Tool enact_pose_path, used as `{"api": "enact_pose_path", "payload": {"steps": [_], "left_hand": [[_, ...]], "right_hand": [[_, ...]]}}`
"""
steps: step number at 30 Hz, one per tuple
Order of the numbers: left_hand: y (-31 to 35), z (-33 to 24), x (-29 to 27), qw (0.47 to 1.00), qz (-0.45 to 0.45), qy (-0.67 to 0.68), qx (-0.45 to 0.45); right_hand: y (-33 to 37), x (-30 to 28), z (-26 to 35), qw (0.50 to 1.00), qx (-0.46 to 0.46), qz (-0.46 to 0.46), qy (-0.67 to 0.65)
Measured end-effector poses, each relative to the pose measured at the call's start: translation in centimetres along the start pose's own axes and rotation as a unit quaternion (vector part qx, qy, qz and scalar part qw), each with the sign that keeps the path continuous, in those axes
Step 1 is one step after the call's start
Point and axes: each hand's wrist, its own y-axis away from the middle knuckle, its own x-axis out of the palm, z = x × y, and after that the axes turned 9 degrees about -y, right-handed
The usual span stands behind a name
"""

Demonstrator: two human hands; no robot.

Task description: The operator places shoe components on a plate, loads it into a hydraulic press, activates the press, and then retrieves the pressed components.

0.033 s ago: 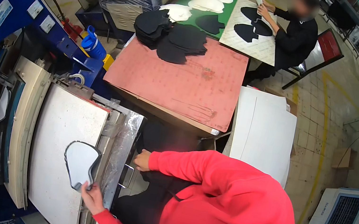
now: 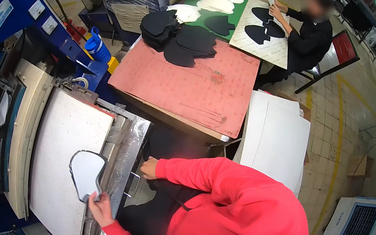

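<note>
My left hand [image 2: 101, 208] pinches the lower end of a cutting die [image 2: 87, 175], a curved dark rim around a pale inside. The die is over the white board [image 2: 64, 146] of the press, near its right edge. My right hand [image 2: 149, 167] is by the front edge of the press, just above a metal handle [image 2: 132, 185]. Its fingers are partly hidden, and I cannot make out whether they hold anything.
Stacked black cut pieces [image 2: 194, 40] lie on a red-topped table [image 2: 188, 87] ahead. White sheets [image 2: 277, 138] stand right of it. A co-worker [image 2: 302, 42] sits at the far right, handling pieces over a pale board [image 2: 275, 52]. A blue bottle [image 2: 99, 49] stands beside the press.
My left hand has shifted slightly to the right, carrying the cutting die with it. My right hand has stayed in place.
</note>
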Motion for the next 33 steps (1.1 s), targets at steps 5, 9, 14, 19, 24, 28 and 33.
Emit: {"api": "enact_pose_path", "payload": {"steps": [5, 9, 14, 19, 24, 28, 33], "left_hand": [[4.2, 5.6, 4.7, 0.988, -0.018, 0.129, -0.082], [3.1, 7.6, 6.3, 0.977, 0.001, 0.174, -0.123], [1.7, 8.1, 5.9, 0.972, 0.122, 0.171, -0.101], [2.0, 7.6, 4.4, 0.959, 0.168, 0.169, -0.156], [6.0, 7.7, 5.1, 0.976, 0.161, -0.048, -0.141], [8.4, 6.8, 5.9, 0.948, 0.148, -0.263, -0.106], [8.2, 6.8, 6.1, 0.934, 0.142, -0.324, -0.048]], "right_hand": [[0.1, -0.1, -0.2, 0.999, -0.029, -0.03, -0.018], [0.1, -0.1, -0.3, 1.0, -0.017, -0.008, -0.002], [0.1, -0.4, -0.1, 0.999, -0.026, -0.02, -0.007], [0.3, -0.4, 0.1, 1.0, -0.011, 0.007, 0.004], [-0.7, -1.5, 0.5, 0.947, 0.05, -0.054, -0.311], [0.4, -4.5, 2.6, 0.698, 0.07, -0.007, -0.713], [4.8, -10.5, 6.5, 0.664, 0.015, -0.034, -0.747]]}}
